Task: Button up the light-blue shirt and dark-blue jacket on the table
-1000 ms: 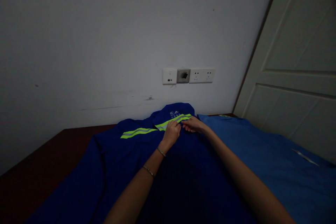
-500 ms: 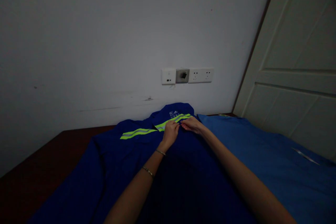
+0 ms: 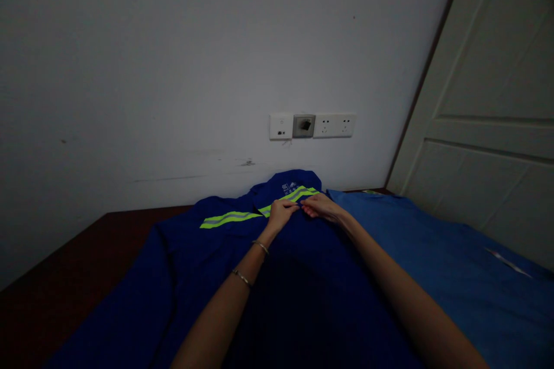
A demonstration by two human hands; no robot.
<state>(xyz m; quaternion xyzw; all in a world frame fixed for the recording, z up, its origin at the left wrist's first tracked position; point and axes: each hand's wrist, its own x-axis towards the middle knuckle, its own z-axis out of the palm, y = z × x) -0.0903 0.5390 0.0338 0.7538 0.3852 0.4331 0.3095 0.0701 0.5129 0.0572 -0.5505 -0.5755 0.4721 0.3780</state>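
A dark blue work jacket (image 3: 208, 277) with yellow-green reflective strips lies spread out in front of me, its top end against the wall. White lettering shows above the strip on its right part. Just below that strip, my left hand (image 3: 282, 213) pinches the jacket's front with thumb and forefinger. My right hand (image 3: 319, 207) is closed on the fabric close beside it, fingers curled. The fingertips of both hands nearly meet. Whatever small fastening may lie between them is too dark and small to make out.
To the right lies a lighter blue cloth (image 3: 415, 242) with a pale strip (image 3: 508, 262) on it. Dark red-brown wood (image 3: 86, 265) shows at the left. Wall sockets (image 3: 334, 125) sit behind the jacket, and a panelled door (image 3: 489, 127) stands at the right.
My left wrist has tilted slightly and its fingers are stretched a little further toward the right hand. The view has shifted slightly; the jacket lies as before.
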